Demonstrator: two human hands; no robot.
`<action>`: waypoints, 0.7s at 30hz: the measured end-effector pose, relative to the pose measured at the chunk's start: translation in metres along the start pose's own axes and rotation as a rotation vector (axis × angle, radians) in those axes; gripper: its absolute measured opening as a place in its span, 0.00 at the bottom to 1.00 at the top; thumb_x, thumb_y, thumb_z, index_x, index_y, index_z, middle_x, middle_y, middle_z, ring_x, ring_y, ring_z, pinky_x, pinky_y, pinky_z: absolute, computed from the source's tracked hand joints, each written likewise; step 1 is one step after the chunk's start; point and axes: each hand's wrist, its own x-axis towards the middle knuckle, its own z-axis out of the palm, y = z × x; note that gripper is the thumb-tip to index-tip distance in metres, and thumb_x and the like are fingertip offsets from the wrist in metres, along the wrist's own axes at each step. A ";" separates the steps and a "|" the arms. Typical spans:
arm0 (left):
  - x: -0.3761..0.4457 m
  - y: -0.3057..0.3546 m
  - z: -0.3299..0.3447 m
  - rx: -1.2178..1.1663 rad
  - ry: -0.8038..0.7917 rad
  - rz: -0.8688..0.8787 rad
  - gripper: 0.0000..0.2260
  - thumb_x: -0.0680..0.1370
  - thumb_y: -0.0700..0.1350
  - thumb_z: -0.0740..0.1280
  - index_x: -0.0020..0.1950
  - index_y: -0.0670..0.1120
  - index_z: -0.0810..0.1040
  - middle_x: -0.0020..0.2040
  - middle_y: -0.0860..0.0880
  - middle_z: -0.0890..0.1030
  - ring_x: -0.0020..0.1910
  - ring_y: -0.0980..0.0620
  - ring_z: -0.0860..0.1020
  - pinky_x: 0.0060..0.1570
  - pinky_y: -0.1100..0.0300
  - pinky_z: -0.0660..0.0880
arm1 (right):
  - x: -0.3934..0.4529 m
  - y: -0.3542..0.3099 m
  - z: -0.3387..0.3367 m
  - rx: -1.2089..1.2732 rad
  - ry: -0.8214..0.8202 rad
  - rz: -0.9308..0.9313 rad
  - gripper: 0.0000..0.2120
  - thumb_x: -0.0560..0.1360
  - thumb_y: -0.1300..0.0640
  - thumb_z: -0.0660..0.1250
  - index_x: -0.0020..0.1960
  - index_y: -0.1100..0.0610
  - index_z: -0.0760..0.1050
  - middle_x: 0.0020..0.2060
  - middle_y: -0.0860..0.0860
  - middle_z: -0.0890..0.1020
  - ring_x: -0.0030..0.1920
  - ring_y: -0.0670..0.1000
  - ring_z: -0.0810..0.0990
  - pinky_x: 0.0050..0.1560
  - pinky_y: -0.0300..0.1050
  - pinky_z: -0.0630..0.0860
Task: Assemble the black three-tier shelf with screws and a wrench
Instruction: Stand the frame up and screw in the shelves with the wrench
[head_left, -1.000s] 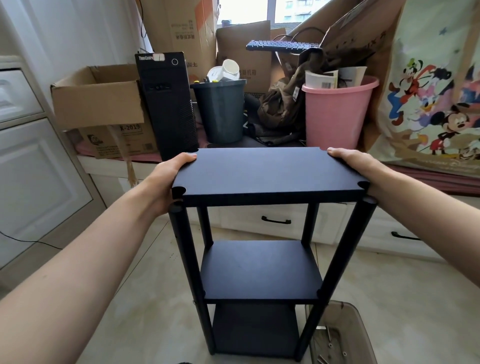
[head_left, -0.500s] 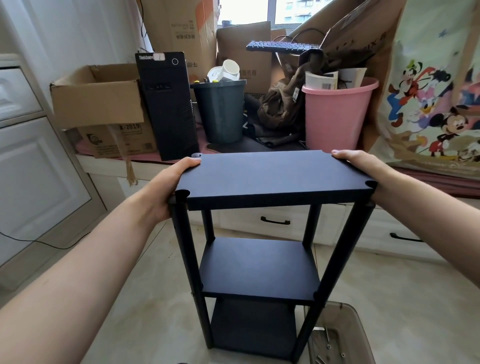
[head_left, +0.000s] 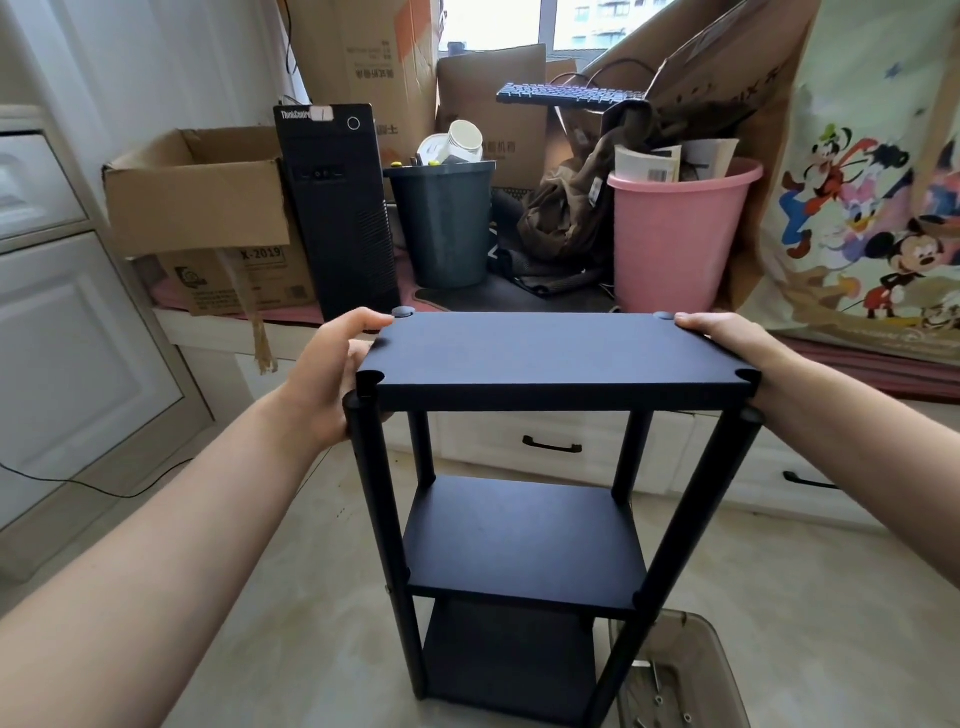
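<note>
Shelf (head_left: 524, 530) sits mid-frame on the floor, and the change worth noting is at its top: the top board (head_left: 550, 353) has shifted between the last two glimpses, first dropping closer onto the near posts, then lifting at its near edge again, so both near corner notches now sit above and a little off the post tops. Your left hand (head_left: 332, 374) grips the board's left edge, thumb on top near the far corner, fingers curled underneath; your right hand (head_left: 737, 353) holds the right edge with fingers laid over the far corner, though I cannot tell how the rest of that hand wraps. The far posts look seated, their caps showing at the back corners. I'd judge you are still aligning this last tier, not ready to fasten it. The middle and lower boards look fixed already. The clear bin (head_left: 691, 675) of screws waits at lower right, just beside the near right post (head_left: 691, 525).
</note>
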 end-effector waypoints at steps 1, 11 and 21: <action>0.000 0.000 -0.001 -0.002 -0.003 0.002 0.14 0.75 0.53 0.68 0.52 0.43 0.81 0.35 0.48 0.83 0.33 0.53 0.82 0.32 0.64 0.77 | 0.000 0.000 0.000 0.003 -0.006 0.005 0.13 0.79 0.54 0.66 0.61 0.59 0.78 0.42 0.51 0.78 0.35 0.48 0.74 0.34 0.39 0.71; 0.000 0.003 0.002 -0.005 -0.018 -0.108 0.19 0.77 0.61 0.69 0.54 0.45 0.79 0.35 0.50 0.83 0.30 0.54 0.81 0.29 0.64 0.78 | 0.006 0.000 -0.002 0.031 -0.012 0.001 0.19 0.80 0.55 0.65 0.67 0.64 0.74 0.44 0.53 0.78 0.37 0.49 0.75 0.36 0.40 0.71; -0.006 -0.001 -0.004 -0.028 -0.178 -0.098 0.20 0.71 0.62 0.71 0.48 0.46 0.87 0.38 0.47 0.83 0.33 0.51 0.81 0.26 0.63 0.76 | 0.001 -0.006 -0.003 0.123 -0.061 0.039 0.19 0.81 0.56 0.63 0.69 0.64 0.73 0.28 0.48 0.81 0.22 0.42 0.78 0.27 0.34 0.74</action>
